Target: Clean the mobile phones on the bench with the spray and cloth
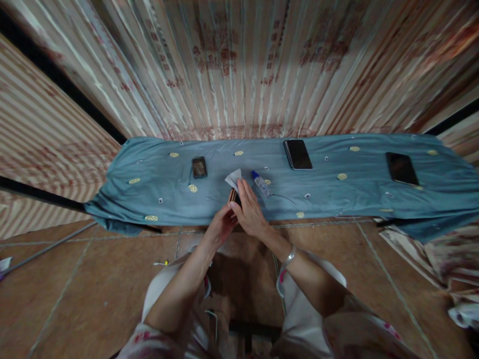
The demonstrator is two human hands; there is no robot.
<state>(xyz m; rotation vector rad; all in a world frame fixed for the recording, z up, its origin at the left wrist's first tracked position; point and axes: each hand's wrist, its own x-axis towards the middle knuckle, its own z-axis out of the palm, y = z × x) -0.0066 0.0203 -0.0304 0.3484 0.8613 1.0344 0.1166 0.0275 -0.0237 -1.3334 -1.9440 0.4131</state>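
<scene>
My left hand [221,225] grips a small dark flat device [234,197] from below, at the near edge of a blue cloth [149,194]. My right hand [249,209] lies over that device and presses a white wipe [233,177] against it. Most of the device is hidden under my fingers. A small clear bottle with a blue cap [261,183] lies on the cloth just right of my right hand.
On the cloth lie a small dark device [199,167] to the left, a black phone [298,154] at the back and another black phone [402,168] far right. A striped curtain [239,65] hangs behind. Tiled floor [75,289] lies below; bunched fabric [441,259] at right.
</scene>
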